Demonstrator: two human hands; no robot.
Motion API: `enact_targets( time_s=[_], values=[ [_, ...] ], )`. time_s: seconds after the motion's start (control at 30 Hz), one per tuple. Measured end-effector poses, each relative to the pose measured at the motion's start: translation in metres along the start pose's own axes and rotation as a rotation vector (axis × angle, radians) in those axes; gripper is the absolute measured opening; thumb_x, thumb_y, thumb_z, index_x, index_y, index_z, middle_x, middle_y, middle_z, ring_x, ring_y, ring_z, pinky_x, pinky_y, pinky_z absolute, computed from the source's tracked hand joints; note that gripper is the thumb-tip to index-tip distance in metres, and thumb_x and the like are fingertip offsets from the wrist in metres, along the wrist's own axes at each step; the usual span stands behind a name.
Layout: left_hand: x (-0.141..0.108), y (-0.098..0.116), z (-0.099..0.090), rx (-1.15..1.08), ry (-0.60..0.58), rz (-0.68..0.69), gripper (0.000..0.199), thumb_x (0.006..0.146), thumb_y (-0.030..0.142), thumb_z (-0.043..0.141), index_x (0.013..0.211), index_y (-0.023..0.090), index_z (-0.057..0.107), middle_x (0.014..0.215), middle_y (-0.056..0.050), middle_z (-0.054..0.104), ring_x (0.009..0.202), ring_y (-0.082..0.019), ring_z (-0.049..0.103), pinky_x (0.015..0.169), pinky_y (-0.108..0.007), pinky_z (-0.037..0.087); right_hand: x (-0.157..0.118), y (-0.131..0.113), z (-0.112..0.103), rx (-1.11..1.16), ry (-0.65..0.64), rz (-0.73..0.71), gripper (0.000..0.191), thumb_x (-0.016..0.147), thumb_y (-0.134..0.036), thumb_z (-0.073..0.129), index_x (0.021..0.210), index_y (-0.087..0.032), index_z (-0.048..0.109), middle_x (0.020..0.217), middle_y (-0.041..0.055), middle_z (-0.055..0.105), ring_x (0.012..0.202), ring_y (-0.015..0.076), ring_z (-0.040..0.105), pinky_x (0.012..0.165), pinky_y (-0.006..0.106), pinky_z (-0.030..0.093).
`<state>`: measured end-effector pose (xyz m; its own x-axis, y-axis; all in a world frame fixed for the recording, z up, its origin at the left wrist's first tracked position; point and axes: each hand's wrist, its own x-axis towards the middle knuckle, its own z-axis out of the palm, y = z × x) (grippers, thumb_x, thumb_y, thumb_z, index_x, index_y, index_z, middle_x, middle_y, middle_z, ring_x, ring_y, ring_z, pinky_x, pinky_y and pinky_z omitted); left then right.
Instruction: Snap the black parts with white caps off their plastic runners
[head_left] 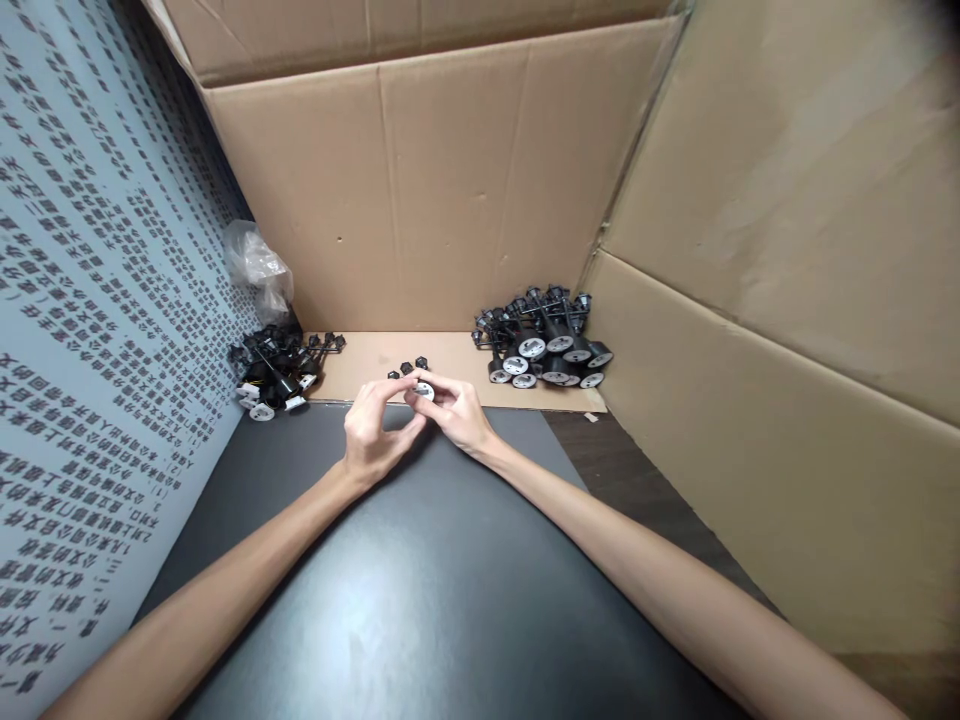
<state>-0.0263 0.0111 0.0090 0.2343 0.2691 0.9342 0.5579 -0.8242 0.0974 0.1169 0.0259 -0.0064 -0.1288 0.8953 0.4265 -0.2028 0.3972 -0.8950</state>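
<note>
Near the far edge of the dark mat, a toy street lamp is held with its round white base [424,391] facing me. Several small black lantern heads [406,368] show just beyond my fingers and look like its top; the post between is hidden. My left hand [373,430] has thumb and fingers closed around the lamp's left side. My right hand [461,415] pinches the base from the right, its fingertips against the rim.
Black street lamps with white bases [555,345] are heaped at the back right, and more lamps [274,370] lie jumbled at the back left below a clear plastic bag [259,265]. Cardboard walls [450,200] stand behind and right; a printed sheet [97,300] lines the left.
</note>
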Motion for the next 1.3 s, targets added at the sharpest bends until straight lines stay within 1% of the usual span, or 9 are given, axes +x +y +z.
enact_targets(
  time_s=[0.13, 0.23, 0.37, 0.5, 0.77, 0.87, 1.07, 1.3],
  values=[
    [-0.0001, -0.0005, 0.0000, 0.001, -0.003, 0.011, 0.039, 0.077, 0.013, 0.072, 0.113, 0.018, 0.058, 0.099, -0.007, 0.071, 0.088, -0.018, 0.068, 0.079, -0.032, 0.056, -0.0014, 0.0000, 0.0020, -0.012, 0.008, -0.012, 0.040, 0.076, -0.043, 0.073, 0.106, -0.017, 0.071, 0.105, 0.0082, 0.072, 0.094, 0.0227, 0.068, 0.083, 0.035, 0.055],
    [-0.0002, -0.0007, 0.0003, 0.006, -0.011, 0.009, 0.038, 0.077, 0.014, 0.071, 0.113, 0.018, 0.058, 0.099, -0.007, 0.071, 0.090, -0.019, 0.068, 0.080, -0.032, 0.056, -0.0034, -0.0036, 0.0021, -0.054, -0.005, 0.004, 0.044, 0.077, -0.043, 0.073, 0.113, -0.018, 0.069, 0.112, 0.0092, 0.072, 0.094, 0.0229, 0.068, 0.081, 0.035, 0.056],
    [0.0010, 0.0008, 0.0012, 0.023, 0.000, -0.007, 0.035, 0.078, 0.014, 0.071, 0.111, 0.018, 0.059, 0.097, -0.007, 0.071, 0.088, -0.018, 0.068, 0.079, -0.032, 0.056, -0.0059, -0.0075, 0.0008, -0.078, -0.032, 0.008, 0.050, 0.082, -0.043, 0.067, 0.127, -0.019, 0.064, 0.122, 0.0110, 0.068, 0.102, 0.0243, 0.067, 0.088, 0.039, 0.055],
    [0.0027, 0.0032, 0.0020, 0.037, 0.016, -0.017, 0.033, 0.078, 0.014, 0.070, 0.109, 0.018, 0.059, 0.094, -0.006, 0.071, 0.085, -0.016, 0.068, 0.076, -0.031, 0.056, -0.0071, -0.0076, -0.0001, -0.044, -0.019, 0.026, 0.051, 0.088, -0.042, 0.058, 0.133, -0.017, 0.059, 0.118, 0.0113, 0.070, 0.100, 0.0236, 0.068, 0.090, 0.040, 0.055],
    [0.0023, 0.0026, 0.0021, 0.040, 0.008, -0.021, 0.033, 0.079, 0.015, 0.070, 0.110, 0.017, 0.059, 0.094, -0.006, 0.072, 0.085, -0.017, 0.068, 0.075, -0.031, 0.056, -0.0062, -0.0063, -0.0005, -0.044, 0.002, 0.051, 0.041, 0.087, -0.042, 0.059, 0.119, -0.018, 0.066, 0.114, 0.0081, 0.070, 0.099, 0.0235, 0.068, 0.093, 0.039, 0.053],
    [0.0024, 0.0026, 0.0020, 0.033, 0.007, -0.017, 0.035, 0.078, 0.014, 0.071, 0.110, 0.017, 0.059, 0.095, -0.006, 0.072, 0.085, -0.017, 0.067, 0.075, -0.031, 0.056, -0.0059, -0.0060, -0.0004, -0.057, -0.006, 0.047, 0.040, 0.087, -0.043, 0.058, 0.116, -0.017, 0.066, 0.110, 0.0073, 0.071, 0.099, 0.0234, 0.067, 0.092, 0.038, 0.052],
    [0.0027, 0.0032, 0.0016, 0.040, 0.000, -0.033, 0.033, 0.079, 0.014, 0.070, 0.109, 0.018, 0.059, 0.095, -0.006, 0.072, 0.085, -0.017, 0.068, 0.075, -0.031, 0.056, -0.0062, -0.0065, -0.0003, -0.076, -0.019, 0.039, 0.040, 0.088, -0.044, 0.057, 0.116, -0.017, 0.064, 0.112, 0.0071, 0.069, 0.099, 0.0219, 0.066, 0.092, 0.035, 0.051],
    [0.0013, 0.0029, 0.0015, 0.047, -0.017, -0.039, 0.031, 0.079, 0.016, 0.069, 0.109, 0.018, 0.058, 0.094, -0.006, 0.071, 0.084, -0.017, 0.067, 0.075, -0.031, 0.055, -0.0071, -0.0083, -0.0010, -0.132, -0.028, 0.018, 0.037, 0.090, -0.044, 0.053, 0.111, -0.016, 0.066, 0.100, 0.0056, 0.070, 0.092, 0.0211, 0.064, 0.086, 0.034, 0.050]
  ],
)
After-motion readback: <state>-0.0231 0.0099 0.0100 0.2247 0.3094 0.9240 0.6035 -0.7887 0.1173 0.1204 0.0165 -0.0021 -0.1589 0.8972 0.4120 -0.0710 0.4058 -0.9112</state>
